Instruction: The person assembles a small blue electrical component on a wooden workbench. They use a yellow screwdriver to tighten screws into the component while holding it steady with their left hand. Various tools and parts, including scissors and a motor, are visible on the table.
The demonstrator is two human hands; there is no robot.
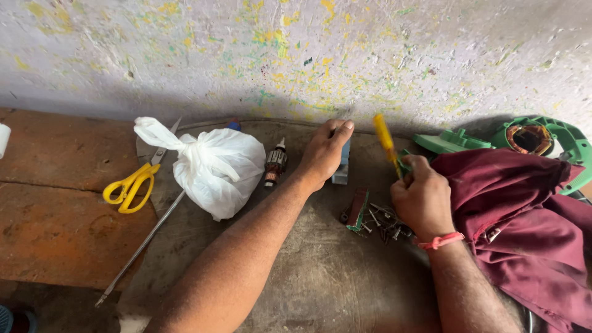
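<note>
While loose screws (385,223) lie nearest, the right hand (423,198) is fisted round a yellow-handled screwdriver (385,139), left hand (325,151) clamped over a grey-blue block (341,169), mostly hidden. Knotted white bag (216,168) sits left; green housing (546,140) is half-covered by maroon cloth (524,216).

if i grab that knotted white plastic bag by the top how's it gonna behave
The white plastic bag would probably sag and swing: the film looks thin and crumpled, so it is floppy. Its bulging lower half suggests loose contents that may shift. The knotted top looks like the surest grip. Pushed, it would likely slump, not roll, and could nudge the yellow scissors beside it.
</note>
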